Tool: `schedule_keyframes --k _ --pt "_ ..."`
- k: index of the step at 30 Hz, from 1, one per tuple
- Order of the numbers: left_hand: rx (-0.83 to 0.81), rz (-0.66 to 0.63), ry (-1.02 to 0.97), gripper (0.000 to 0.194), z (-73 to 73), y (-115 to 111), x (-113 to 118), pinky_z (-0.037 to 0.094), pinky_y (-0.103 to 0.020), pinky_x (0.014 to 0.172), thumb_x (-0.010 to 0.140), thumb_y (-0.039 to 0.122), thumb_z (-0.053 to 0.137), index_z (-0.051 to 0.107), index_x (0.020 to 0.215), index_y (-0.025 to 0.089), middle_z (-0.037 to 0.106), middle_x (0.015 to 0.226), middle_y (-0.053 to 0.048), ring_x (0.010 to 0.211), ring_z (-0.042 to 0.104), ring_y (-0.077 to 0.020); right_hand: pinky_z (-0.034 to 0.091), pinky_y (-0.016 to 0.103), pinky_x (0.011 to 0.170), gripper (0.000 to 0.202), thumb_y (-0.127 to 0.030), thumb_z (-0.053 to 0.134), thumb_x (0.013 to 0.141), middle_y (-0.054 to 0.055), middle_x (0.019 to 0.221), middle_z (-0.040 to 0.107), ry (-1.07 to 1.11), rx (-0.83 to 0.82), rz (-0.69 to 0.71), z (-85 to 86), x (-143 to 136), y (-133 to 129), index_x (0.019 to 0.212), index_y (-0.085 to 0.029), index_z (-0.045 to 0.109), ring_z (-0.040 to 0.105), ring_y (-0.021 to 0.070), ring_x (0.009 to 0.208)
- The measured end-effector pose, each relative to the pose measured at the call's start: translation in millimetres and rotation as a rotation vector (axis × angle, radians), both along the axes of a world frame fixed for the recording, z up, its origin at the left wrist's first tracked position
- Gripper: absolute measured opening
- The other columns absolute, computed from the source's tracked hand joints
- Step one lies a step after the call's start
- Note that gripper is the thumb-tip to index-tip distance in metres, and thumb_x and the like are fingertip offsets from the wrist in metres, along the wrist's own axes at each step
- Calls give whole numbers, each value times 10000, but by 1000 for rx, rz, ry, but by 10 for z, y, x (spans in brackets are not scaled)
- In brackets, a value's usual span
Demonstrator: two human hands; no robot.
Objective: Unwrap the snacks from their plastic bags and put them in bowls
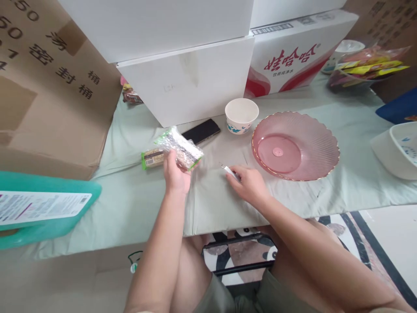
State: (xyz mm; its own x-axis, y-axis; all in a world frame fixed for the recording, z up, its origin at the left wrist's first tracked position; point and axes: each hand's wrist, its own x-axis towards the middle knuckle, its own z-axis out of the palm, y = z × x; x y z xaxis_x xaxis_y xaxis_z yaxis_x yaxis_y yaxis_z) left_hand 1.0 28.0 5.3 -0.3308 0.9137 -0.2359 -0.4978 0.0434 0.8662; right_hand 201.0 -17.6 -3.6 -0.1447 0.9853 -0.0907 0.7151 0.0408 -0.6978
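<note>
My left hand [177,174] is closed around a shiny clear plastic-wrapped snack packet [182,150] with green ends, held tilted above the cloth. Partly covered by it, a second packet [152,158] with green edges and a barcode lies on the table. In my right hand [249,183] is a small white utility knife [230,172], its thin metal tip pointing towards the packet but apart from it. Behind the packets a black phone [202,131] lies flat. Just right of my right hand sits a pink ribbed bowl [312,145] with a gold scalloped rim.
A white paper cup [241,115] stands before stacked white boxes [192,80]. Brown cartons [55,100] and a teal jug [52,182] flank the left. At the right are a bag of yellow-wrapped snacks [368,69] and a white container [391,152]. Pale green cloth [130,208] covers the table.
</note>
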Motion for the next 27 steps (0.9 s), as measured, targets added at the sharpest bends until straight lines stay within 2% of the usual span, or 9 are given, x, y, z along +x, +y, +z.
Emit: schedule_keyframes --k 4,8,11,14,16,20,23,25,27 --pt "-89 -219 -123 542 -27 -152 143 589 -416 839 785 481 700 578 1252 235 699 1244 -83 1089 694 -283 494 358 757 229 -307 524 949 142 1052 673 -260 208 -2 -61 90 43 1025 -181 700 653 269 929" --pt "-114 -401 -173 432 -32 -267 298 572 -390 904 781 423 726 630 1135 194 748 1095 -75 1080 703 -271 524 442 914 473 -332 607 888 149 1194 666 90 431 20 -104 19 51 1335 -191 549 633 287 1061" --pt "-79 -486 -173 360 -47 -290 365 566 -361 907 783 389 743 656 1074 196 755 1014 -49 1018 718 -245 540 380 823 358 -288 598 883 79 1064 702 292 428 -25 -102 -40 85 1237 -237 598 653 220 902" --pt "-101 -408 -183 323 -77 -242 387 570 -336 875 775 381 764 651 1022 207 744 918 -9 902 726 -200 503 323 716 95 -224 582 877 19 802 658 342 436 -63 -81 -57 118 921 -238 665 612 177 738" --pt "-146 -308 -195 319 -96 -174 370 573 -328 853 777 402 757 648 996 197 740 888 -6 855 725 -186 483 314 700 98 -191 565 876 13 769 629 374 481 -23 -53 -47 105 843 -233 646 599 171 733" --pt "-182 -154 -199 438 -95 -33 267 588 -362 819 803 531 696 663 1024 153 753 884 -60 881 741 -237 467 367 782 93 -174 552 849 46 882 643 331 548 330 3 9 -9 855 -220 632 610 200 860" --pt "-184 -130 -97 512 -75 -8 176 596 -390 785 801 586 687 660 1070 151 761 900 -83 884 751 -273 449 390 793 102 -214 574 875 45 888 664 264 546 535 10 63 -99 783 -216 618 609 210 872" --pt "-161 -197 -21 535 -68 -43 135 596 -391 793 786 561 716 653 1143 167 767 970 -89 920 748 -284 463 383 790 110 -231 571 911 48 892 662 275 555 467 1 88 -120 818 -221 628 614 206 873" --pt "-121 -335 49 580 -62 -107 115 588 -383 831 756 491 768 637 1234 190 763 1076 -93 995 735 -294 489 371 787 83 -239 589 915 60 945 645 291 565 281 -18 96 -94 975 -229 646 618 203 883"
